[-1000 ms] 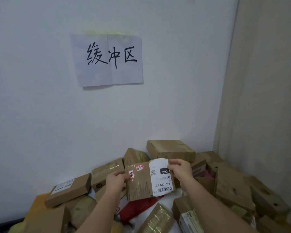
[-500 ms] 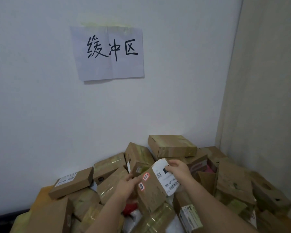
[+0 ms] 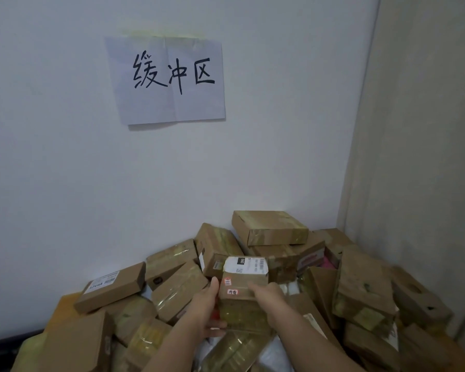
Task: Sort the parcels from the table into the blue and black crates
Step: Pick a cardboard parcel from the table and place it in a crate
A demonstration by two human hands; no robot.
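I hold a small brown cardboard parcel (image 3: pixel 242 294) low over a heap of parcels (image 3: pixel 360 288) in the corner. Its white shipping label faces up at the far end, and small red-and-white stickers sit on its near face. My left hand (image 3: pixel 206 310) grips its left side, thumb up along the edge and fingers under the bottom. My right hand (image 3: pixel 270 298) holds its right side, fingers curled round it. Neither crate is in view.
A white wall stands close behind the heap, with a taped paper sign (image 3: pixel 167 79) bearing handwritten characters. A beige wall or curtain (image 3: pixel 419 157) closes the right side. Taped brown boxes (image 3: pixel 269 226) lie tumbled against the corner; a box with a white label (image 3: pixel 110 287) lies at left.
The parcel went from upright with its label facing me to tipped flat, label end turned away. Both hands lowered with it toward the heap, and my view dipped slightly.
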